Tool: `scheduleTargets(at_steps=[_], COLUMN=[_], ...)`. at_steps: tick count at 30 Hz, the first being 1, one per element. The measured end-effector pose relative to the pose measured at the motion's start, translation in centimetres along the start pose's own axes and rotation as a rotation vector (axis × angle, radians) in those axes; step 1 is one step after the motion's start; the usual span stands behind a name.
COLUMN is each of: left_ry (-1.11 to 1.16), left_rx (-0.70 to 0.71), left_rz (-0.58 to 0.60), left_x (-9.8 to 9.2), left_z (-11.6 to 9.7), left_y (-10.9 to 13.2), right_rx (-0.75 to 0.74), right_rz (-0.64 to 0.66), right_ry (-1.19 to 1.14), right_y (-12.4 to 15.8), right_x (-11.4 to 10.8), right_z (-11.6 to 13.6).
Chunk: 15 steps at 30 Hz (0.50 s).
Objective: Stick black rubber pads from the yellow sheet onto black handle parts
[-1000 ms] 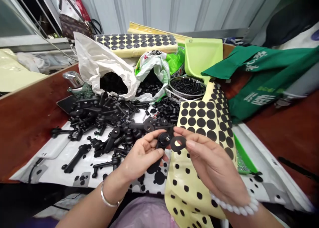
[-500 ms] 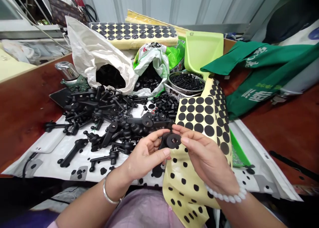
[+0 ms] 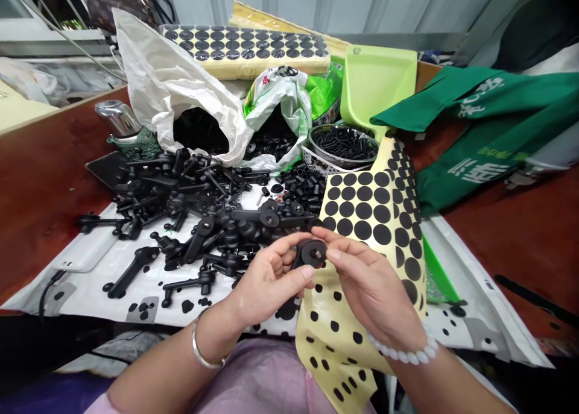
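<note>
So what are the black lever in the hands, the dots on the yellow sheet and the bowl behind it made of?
The black lever, held by left hand and right hand: likely moulded plastic, matte, soft sheen. The dots: thin matte rubber or foam, probably; flat, no glare. The bowl: metal, probably stainless; bright mirror-like rim.
</note>
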<state>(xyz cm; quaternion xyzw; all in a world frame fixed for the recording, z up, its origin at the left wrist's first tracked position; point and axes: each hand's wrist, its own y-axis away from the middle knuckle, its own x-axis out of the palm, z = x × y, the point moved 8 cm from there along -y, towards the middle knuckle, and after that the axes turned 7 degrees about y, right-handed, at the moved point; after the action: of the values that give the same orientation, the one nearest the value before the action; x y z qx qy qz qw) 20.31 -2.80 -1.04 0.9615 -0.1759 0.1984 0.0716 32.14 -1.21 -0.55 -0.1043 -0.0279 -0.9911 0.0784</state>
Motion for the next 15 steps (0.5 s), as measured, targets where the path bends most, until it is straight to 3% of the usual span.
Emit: scheduleTargets(at_steps=[7,15], left_ry=[-0.008,0.012], left_rx=[0.018,-0.024], left_rz=[-0.093,-0.123], left_x=[-0.3,-0.3], left_z=[0.5,1.1], left_y=[-0.2,-0.1], right_rx=[-0.113,-0.408], right_rz=[-0.051,-0.212], right_ry=[0.135,0.525], right_y=[-0.1,0.9], right_x=[-0.7,-0.7], right_z=[-0.3,1.9])
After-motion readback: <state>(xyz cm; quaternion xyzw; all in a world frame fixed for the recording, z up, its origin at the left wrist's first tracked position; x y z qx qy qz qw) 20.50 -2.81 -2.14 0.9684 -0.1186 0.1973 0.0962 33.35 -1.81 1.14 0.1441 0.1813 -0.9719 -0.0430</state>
